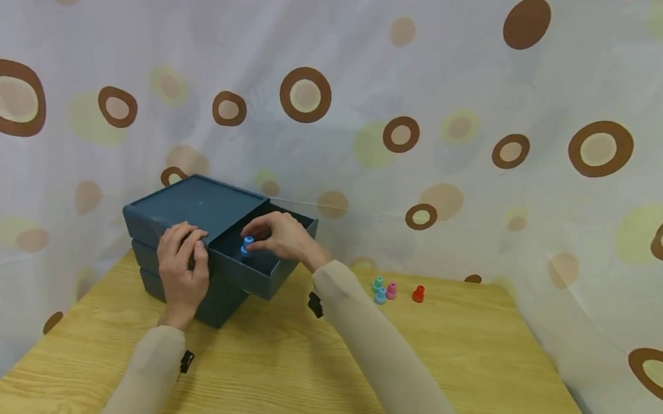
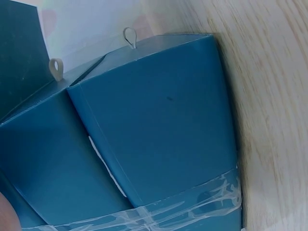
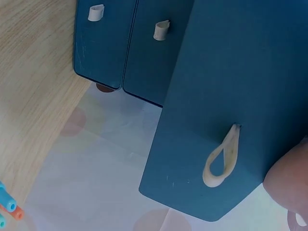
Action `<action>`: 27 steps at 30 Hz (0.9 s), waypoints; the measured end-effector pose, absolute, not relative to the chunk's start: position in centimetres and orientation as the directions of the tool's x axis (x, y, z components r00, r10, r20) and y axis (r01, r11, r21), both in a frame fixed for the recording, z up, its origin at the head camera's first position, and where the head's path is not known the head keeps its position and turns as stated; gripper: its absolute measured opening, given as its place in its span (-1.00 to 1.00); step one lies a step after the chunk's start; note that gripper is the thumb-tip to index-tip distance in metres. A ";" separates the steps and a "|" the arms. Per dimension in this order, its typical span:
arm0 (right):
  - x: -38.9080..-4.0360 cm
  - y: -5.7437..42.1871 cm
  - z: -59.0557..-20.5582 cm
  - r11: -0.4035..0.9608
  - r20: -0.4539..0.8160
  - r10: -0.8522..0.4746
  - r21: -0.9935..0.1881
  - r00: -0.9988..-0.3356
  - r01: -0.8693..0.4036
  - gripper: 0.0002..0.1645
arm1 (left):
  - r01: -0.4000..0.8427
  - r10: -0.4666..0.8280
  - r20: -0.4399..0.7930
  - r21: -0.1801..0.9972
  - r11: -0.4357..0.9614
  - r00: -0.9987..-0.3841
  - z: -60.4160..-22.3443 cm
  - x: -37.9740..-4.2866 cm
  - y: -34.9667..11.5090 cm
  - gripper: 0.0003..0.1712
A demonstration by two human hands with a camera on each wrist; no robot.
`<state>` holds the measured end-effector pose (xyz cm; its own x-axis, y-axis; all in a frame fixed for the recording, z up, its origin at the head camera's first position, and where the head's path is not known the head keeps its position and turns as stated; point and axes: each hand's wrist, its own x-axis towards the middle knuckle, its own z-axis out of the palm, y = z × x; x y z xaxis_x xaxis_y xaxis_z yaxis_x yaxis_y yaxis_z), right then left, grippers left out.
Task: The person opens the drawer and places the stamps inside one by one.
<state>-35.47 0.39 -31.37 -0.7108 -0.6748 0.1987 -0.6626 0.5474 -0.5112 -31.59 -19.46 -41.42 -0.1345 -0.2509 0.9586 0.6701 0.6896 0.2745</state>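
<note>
My right hand reaches into the pulled-out top drawer and pinches a small blue peg-shaped piece between thumb and fingers. The piece stands upright inside the drawer walls in the head view. My left hand rests on the near edge of the dark blue drawer unit, fingers on its top and thumb by the drawer opening. In the right wrist view the drawer's front carries a pale loop pull, with part of my hand at the right edge.
Small pieces stand on the wooden table right of the drawer: a green one, a light blue one, a pink one and a red one. Two lower drawers are closed. A patterned curtain hangs behind.
</note>
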 end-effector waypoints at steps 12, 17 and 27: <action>-35.5 0.3 -31.3 0.540 0.159 -0.685 -0.544 -0.711 -0.642 -0.42 | 0.672 -0.242 0.960 0.273 0.689 -0.142 -41.2 -31.3 -19.4 -0.62; -35.7 0.5 -31.2 0.529 0.168 -0.691 -0.545 -0.703 -0.651 -0.45 | 0.675 -0.242 0.961 0.269 0.687 -0.136 -41.0 -31.3 -19.4 -0.61; -36.0 2.1 -30.9 0.446 0.288 -0.681 -0.565 -0.673 -0.694 -0.66 | 0.667 -0.253 0.955 0.288 0.687 -0.152 -41.3 -31.5 -19.1 -0.64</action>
